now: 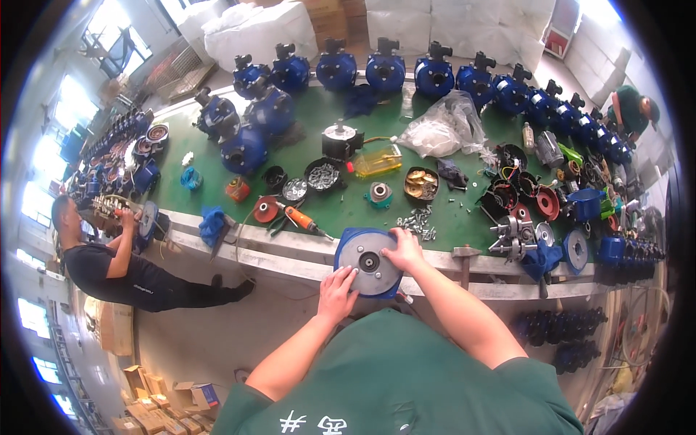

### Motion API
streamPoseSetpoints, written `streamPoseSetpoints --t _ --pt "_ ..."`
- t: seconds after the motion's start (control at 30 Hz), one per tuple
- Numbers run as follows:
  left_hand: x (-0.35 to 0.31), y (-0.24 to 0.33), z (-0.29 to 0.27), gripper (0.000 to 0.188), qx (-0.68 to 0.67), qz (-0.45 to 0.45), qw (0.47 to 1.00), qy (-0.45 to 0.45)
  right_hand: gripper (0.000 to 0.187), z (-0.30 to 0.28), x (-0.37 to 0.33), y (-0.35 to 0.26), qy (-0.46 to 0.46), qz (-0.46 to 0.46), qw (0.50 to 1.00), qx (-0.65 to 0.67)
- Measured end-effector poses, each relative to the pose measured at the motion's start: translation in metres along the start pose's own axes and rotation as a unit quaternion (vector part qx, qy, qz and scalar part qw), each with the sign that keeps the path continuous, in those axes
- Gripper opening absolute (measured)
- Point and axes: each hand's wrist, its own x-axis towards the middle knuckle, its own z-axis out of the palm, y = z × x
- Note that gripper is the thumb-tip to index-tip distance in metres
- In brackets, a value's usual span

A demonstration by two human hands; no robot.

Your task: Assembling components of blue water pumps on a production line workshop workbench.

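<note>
Directly in front of me at the bench's near edge is a blue motor housing with a round grey metal face plate (356, 249). A dark shaft hole sits at the plate's centre. My left hand (337, 296) grips the plate's lower left rim, fingertips on the face. At the upper right rim is my right hand (403, 251), its thumb lying on the plate and the other fingers curled over the edge. Beyond it, loose bolts (416, 223) lie scattered on the green bench top. An orange-handled electric screwdriver (303, 217) rests to the left.
Blue motor pumps (385, 71) line the bench's far side. Nearer are a bottle of yellow liquid (377, 161), a bowl of brass parts (420, 183), a bowl of screws (323, 174) and a plastic bag (446, 127). A hammer (465, 264) lies right. Another person (109, 250) works at left.
</note>
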Motion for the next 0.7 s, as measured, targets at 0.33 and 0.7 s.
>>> streamPoseSetpoints --t 0.33,0.7 --pt "0.045 -0.029 -0.054 0.004 -0.200 -0.016 0.975 0.093 0.085 0.028 -0.001 0.019 0.076 0.028 0.994 0.070" --pt "0.124 0.054 -0.393 0.075 -0.345 0.299 0.844 0.281 0.100 0.050 -0.005 0.028 0.120 0.125 0.974 0.147"
